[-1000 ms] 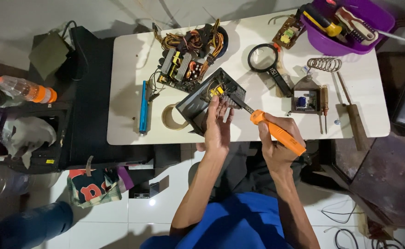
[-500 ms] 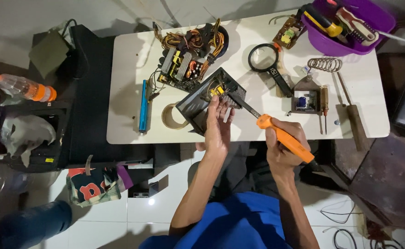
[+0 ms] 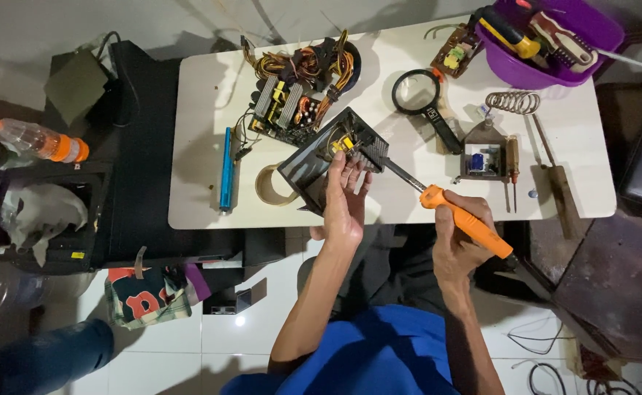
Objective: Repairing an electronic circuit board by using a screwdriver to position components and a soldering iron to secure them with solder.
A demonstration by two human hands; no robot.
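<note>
A dark metal power-supply case (image 3: 313, 162) lies tilted on the white table (image 3: 204, 197), with yellow parts showing inside it. My left hand (image 3: 346, 201) rests on the case's near side, fingers curled over its edge. My right hand (image 3: 458, 238) grips an orange-handled screwdriver (image 3: 467, 219); its dark shaft points up-left and its tip meets the case's right side. Behind the case sits a circuit board (image 3: 284, 102) with a bundle of coloured wires (image 3: 313, 62).
A tape roll (image 3: 268, 186) and a blue pen-like tool (image 3: 226, 168) lie left of the case. A magnifying glass (image 3: 419, 95), small board (image 3: 482, 159), wire coil (image 3: 512, 101) and purple tool bowl (image 3: 555, 36) sit right. A black stand (image 3: 130, 146) and bottle (image 3: 39, 139) are left.
My right hand and the screwdriver have drifted slightly right and down, with the tip still at the case. My left hand stays on the case.
</note>
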